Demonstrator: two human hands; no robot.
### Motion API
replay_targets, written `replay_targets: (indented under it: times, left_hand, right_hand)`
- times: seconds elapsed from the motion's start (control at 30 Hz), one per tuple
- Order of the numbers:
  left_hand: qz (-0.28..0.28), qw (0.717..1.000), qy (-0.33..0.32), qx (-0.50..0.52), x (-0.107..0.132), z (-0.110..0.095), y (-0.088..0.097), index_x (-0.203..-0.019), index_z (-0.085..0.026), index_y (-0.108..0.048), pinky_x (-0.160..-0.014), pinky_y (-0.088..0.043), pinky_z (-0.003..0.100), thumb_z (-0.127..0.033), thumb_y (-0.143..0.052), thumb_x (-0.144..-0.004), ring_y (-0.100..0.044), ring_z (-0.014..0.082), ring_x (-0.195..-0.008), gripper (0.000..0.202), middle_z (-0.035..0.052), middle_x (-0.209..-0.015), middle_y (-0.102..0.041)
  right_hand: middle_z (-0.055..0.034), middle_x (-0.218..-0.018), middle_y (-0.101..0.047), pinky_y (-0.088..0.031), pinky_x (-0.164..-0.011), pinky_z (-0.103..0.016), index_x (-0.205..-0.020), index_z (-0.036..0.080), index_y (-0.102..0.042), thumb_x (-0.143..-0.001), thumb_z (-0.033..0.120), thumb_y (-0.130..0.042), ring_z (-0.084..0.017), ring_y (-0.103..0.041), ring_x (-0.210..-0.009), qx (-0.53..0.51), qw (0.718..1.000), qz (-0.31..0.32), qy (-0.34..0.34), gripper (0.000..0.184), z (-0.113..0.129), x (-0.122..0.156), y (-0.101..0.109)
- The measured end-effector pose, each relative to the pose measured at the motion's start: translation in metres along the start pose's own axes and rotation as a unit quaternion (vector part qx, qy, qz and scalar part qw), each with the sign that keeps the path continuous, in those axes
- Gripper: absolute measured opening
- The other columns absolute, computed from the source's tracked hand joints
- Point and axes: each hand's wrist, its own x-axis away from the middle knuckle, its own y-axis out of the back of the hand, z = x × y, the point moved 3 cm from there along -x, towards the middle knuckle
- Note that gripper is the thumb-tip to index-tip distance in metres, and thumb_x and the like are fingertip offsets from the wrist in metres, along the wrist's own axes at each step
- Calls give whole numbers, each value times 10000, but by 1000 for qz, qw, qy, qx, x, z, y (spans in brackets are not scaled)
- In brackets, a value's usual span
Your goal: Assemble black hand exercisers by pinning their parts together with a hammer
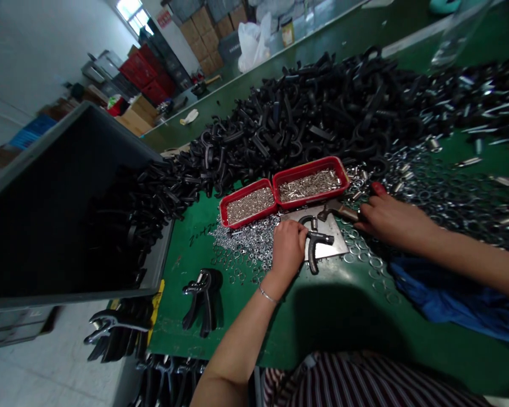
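Observation:
My left hand (pixel 287 247), with a bracelet on the wrist, is closed on a black spring clamp (pixel 313 254). The clamp lies over a flat metal plate (pixel 336 247), and a coiled spring shows near its top. My fingers partly cover it. To the right, my right hand (pixel 384 216) is wrapped around the handle of a small hammer (pixel 343 211). The hammer's head is over the plate, close to the clamp. Something red covers a fingertip of my right hand. Another black spring clamp (pixel 202 299) stands by itself on the green tabletop at the left.
Two red trays (pixel 246 219) of small metal pins stand behind the plate. Loose metal rings (pixel 373 261) surround it. A long heap of black clamp parts (pixel 305 113) fills the back. A large grey bin (pixel 80 299) flanks the left edge; blue cloth (pixel 445 294) lies right.

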Motion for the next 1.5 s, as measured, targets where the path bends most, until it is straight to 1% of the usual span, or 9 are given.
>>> replay_targets:
  times: [0.2, 0.4, 0.6, 0.8, 0.93, 1.03, 1.17, 1.3, 1.5]
  left_hand:
    - [79, 977, -112, -164, 6, -16, -1, -1013, -127, -633, -897, -452, 396, -270, -495, -1015, -556, 257, -1001, 199, 101, -1050, -643]
    - [91, 975, -75, -188, 31, -40, 7, -1306, -113, -543, -1059, -388, 483, -466, -539, -978, -459, 316, -1252, 482, 137, -1382, -543]
    - [97, 981, -12, -169, 36, -43, 3, -1374, -131, -504, -1010, -423, 516, -391, -572, -953, -463, 343, -1227, 499, 149, -1422, -505]
    - [86, 996, 8, 4, 25, -32, 17, -1479, -140, -415, -1066, -414, 509, -229, -555, -933, -497, 329, -1226, 571, 178, -1356, -536]
    - [70, 961, 122, 239, 16, -7, 25, -1573, -289, -211, -1024, -469, 461, -297, -561, -962, -589, 254, -1140, 704, 109, -1255, -603]
    - [42, 973, 141, 177, 17, 14, 19, -1515, -261, -356, -1107, -387, 516, -263, -679, -868, -507, 296, -1263, 723, 128, -1334, -539]
    - [35, 992, 85, 84, 26, 31, 10, -1372, -223, -540, -1161, -322, 496, -251, -705, -842, -423, 294, -1334, 556, 130, -1379, -470]
    - [48, 995, 65, 63, 31, 33, 13, -1319, -243, -569, -1112, -379, 456, -360, -757, -836, -472, 276, -1258, 531, 103, -1280, -492]
    - [60, 993, 79, 64, 26, 21, 13, -1233, -234, -573, -1061, -406, 427, -405, -825, -773, -492, 267, -1171, 551, 82, -1187, -489]
  right_hand:
    - [-136, -842, -606, -440, -680, -370, -842, 187, -499, -921, 410, -501, -248, -587, -757, -163, 986, -31, -25, 237, -3, 10, 10]
    - [-103, -1053, -674, -452, -662, -325, -1264, 214, -497, -1001, 449, -414, -229, -658, -814, -269, 959, -85, 2, 362, 17, 24, 34]
    - [-114, -861, -673, -404, -564, -326, -983, 187, -537, -963, 352, -395, -237, -638, -685, -190, 982, 12, 2, 218, 25, 10, 20]
    - [-58, -639, -621, -427, -454, -333, -1012, 201, -549, -972, 536, -373, -186, -542, -454, -469, 849, 179, -162, 380, 8, 44, -6]
    - [-151, -970, -689, -516, -784, -413, -1042, 183, -651, -984, 483, -393, -267, -661, -865, -322, 942, 51, -83, 399, -16, 49, -6]
    - [-165, -1040, -657, -483, -867, -399, -1058, 149, -685, -989, 394, -415, -265, -624, -944, -187, 981, -43, -36, 372, -35, 33, -1]
    - [-152, -1021, -663, -474, -804, -348, -1091, 122, -697, -977, 315, -436, -239, -619, -886, -148, 986, -67, -37, 345, -53, 6, 6]
    - [-106, -1051, -707, -446, -781, -316, -1124, 157, -704, -959, 292, -466, -222, -633, -906, -168, 972, -63, -150, 319, -82, -8, 15]
    - [-106, -924, -717, -422, -704, -315, -1053, 158, -699, -928, 411, -534, -231, -630, -786, -133, 952, 112, -250, 327, -110, -6, -1]
